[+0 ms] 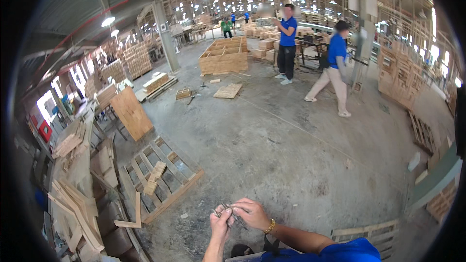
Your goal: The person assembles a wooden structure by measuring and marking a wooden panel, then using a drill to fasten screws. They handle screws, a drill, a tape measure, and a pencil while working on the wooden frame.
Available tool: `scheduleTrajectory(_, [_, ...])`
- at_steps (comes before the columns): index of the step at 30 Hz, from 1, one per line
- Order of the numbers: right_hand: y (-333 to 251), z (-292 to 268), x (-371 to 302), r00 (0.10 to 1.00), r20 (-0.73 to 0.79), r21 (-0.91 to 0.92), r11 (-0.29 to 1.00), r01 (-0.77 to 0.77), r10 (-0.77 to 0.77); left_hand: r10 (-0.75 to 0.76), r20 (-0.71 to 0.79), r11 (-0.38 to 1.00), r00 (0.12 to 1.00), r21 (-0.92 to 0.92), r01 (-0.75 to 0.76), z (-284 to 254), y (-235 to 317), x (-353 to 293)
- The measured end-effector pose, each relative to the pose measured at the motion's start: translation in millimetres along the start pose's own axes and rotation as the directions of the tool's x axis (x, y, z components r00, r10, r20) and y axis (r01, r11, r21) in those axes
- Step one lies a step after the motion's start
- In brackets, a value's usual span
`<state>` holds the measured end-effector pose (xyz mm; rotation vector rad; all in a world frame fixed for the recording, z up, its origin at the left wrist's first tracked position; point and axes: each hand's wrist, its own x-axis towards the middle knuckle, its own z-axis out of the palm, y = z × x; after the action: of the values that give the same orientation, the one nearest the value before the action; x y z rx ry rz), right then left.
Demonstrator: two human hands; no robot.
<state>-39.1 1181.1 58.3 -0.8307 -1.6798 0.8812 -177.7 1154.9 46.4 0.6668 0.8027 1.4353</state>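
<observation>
A small bundle of nails (232,213) is being pinched between the left hand (220,224) and right hand (252,214), its long axis running left to right

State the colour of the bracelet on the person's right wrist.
Gold; the bracelet shows in the head view.

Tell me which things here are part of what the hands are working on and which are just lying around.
In hand:
- left hand and right hand, both pinching a small bunch of thin metal pieces, maybe nails

Lying about:
- wooden pallet frame on the concrete floor
- leaning plywood board
- loose flat board
- big slatted crate
</observation>
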Motion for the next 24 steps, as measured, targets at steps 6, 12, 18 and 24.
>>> scheduleTrajectory(6, [111,11,181,0.976,0.191,-0.053,0.992,0.114,-0.102,-0.058,-0.055,0.993,0.997,0.097,0.063,-41,31,193])
scheduleTrajectory(12, [193,12,366,0.983,0.075,-0.152,0.972,0.180,-0.170,-0.189,-0.047,0.978,0.981,0.083,0.192,-46,69,409])
scheduleTrajectory(18, [287,3,523,0.991,-0.090,-0.313,0.948,0.062,-0.095,-0.422,-0.067,0.897,0.904,0.112,0.427,-34,82,631])
scheduleTrajectory(24, [419,-8,686,0.959,0.078,-0.492,0.826,0.273,-0.271,-0.506,-0.134,0.846,0.852,0.114,0.521,-56,65,846])
